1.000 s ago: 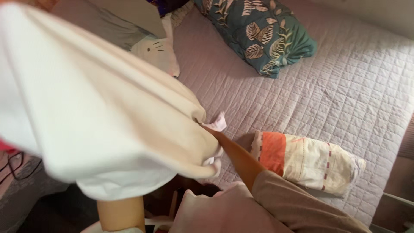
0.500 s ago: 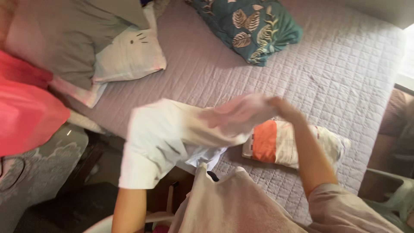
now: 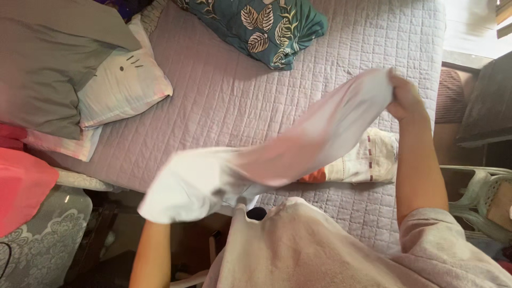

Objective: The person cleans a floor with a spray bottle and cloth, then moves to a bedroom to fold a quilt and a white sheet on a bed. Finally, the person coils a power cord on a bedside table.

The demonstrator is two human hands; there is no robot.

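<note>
I hold a white cloth [image 3: 277, 154] stretched between my two hands above a bed. My right hand [image 3: 405, 98] grips its far end, raised to the right over the quilt. My left hand is hidden under the cloth's near end [image 3: 181, 186]; only the left forearm [image 3: 152, 250] shows below it. The cloth sags in the middle and looks blurred with motion. Behind it on the quilt lies a folded white cloth with an orange patch [image 3: 368, 160], partly covered.
A lilac quilted bedspread [image 3: 229, 101] covers the bed. On it lie a teal leaf-print pillow [image 3: 261, 26], a white cat-face pillow [image 3: 120, 82] and a grey pillow [image 3: 42, 64]. Red fabric [image 3: 21, 186] is at left; a pale plastic chair [image 3: 480, 197] at right.
The white cloth came down from in front of the camera and got pulled out long. My right hand swung up and to the right with its end. The view shifted right.
</note>
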